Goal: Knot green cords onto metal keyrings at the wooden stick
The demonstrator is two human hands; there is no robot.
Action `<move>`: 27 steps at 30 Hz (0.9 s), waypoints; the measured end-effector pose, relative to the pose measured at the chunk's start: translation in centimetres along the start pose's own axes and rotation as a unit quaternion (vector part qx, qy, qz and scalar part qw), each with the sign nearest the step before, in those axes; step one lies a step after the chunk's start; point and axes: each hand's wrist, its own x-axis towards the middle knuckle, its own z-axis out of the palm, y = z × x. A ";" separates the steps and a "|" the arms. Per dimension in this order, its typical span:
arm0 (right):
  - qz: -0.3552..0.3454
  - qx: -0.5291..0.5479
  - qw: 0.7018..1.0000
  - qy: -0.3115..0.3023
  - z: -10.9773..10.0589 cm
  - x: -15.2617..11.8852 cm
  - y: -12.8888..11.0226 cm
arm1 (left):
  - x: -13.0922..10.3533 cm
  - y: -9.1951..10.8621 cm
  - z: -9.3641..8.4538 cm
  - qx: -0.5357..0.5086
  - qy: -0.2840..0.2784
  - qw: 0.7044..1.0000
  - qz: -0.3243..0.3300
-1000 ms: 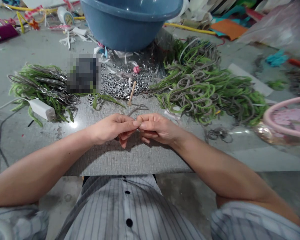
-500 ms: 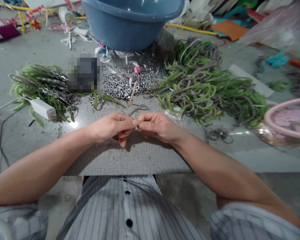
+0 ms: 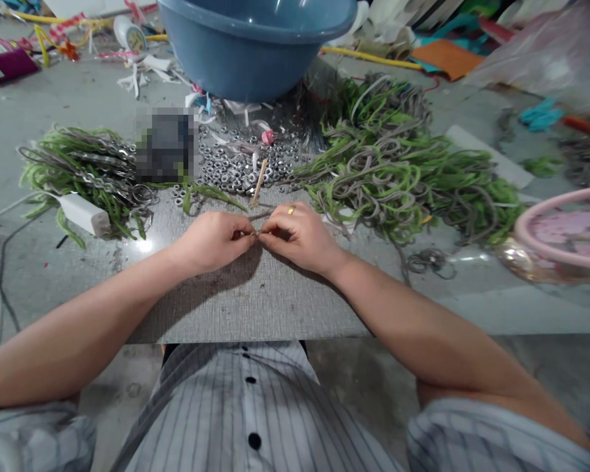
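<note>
My left hand [image 3: 212, 241] and my right hand [image 3: 301, 237] meet over the near part of the table, fingertips almost touching. Each is closed in a pinch of thumb and forefinger. Between the tips is something small, mostly covered by the fingers, that I cannot make out. A piece of grey cord [image 3: 259, 215] lies just behind the fingertips and passes out of sight by the right hand. Beyond it are a thin wooden stick [image 3: 259, 182] and a spread of small metal nuts [image 3: 226, 172]. A gold ring is on my right hand.
A blue basin [image 3: 255, 59] stands at the back. Bundles of green and grey cords lie right [image 3: 373, 170] and left [image 3: 73, 164], the left one with metal chains. A white adapter [image 3: 84, 215] sits at left, a pink-rimmed object [image 3: 526, 229] at right. The table edge [image 3: 255, 341] is near my body.
Both hands have turned so their backs face up more, and the fingertips have shifted slightly left and away from me. The fingers stay pinched together.
</note>
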 end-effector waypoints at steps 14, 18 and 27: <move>0.005 -0.060 0.998 -0.013 0.4 -0.1 0.1 | 0.1 -0.4 1.1 0.143 0.040 0.987 0.060; 0.013 -0.067 0.998 -0.012 0.4 -0.2 0.1 | 0.3 -0.2 1.3 0.145 0.026 0.988 0.049; 0.019 -0.085 0.996 -0.015 0.2 -0.3 0.1 | 0.6 0.0 1.6 0.148 0.022 0.987 0.054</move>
